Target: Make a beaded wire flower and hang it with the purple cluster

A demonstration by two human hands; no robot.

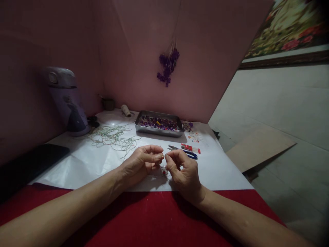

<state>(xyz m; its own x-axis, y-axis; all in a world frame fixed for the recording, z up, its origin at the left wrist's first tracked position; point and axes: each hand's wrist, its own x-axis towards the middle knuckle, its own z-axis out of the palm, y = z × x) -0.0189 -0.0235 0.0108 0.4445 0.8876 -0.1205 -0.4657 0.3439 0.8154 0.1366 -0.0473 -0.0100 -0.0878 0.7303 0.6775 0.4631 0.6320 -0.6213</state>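
My left hand (146,161) is closed in a pinch, thumb against forefinger. A tiny yellowish speck shows at its fingertips, too small to name. Almost touching it from the other side, my right hand (183,171) also pinches with thumb and forefinger; what lies between those fingers is hidden. Below the fingertips, between both hands, is a small cluster of clear and red beads (164,169). Whether it hangs or rests on the paper I cannot tell. Just beyond the right hand lie thread snips (191,154) with blue handles and a red-labelled clear tube (190,148).
A metal tray (159,132) of purple beads stands at the back. Tangled pale cord (110,137) spreads left, near a purple bottle (68,103) and a thread spool (125,110). Loose orange beads (194,138) lie right. Purple beadwork (168,65) hangs on the pink wall.
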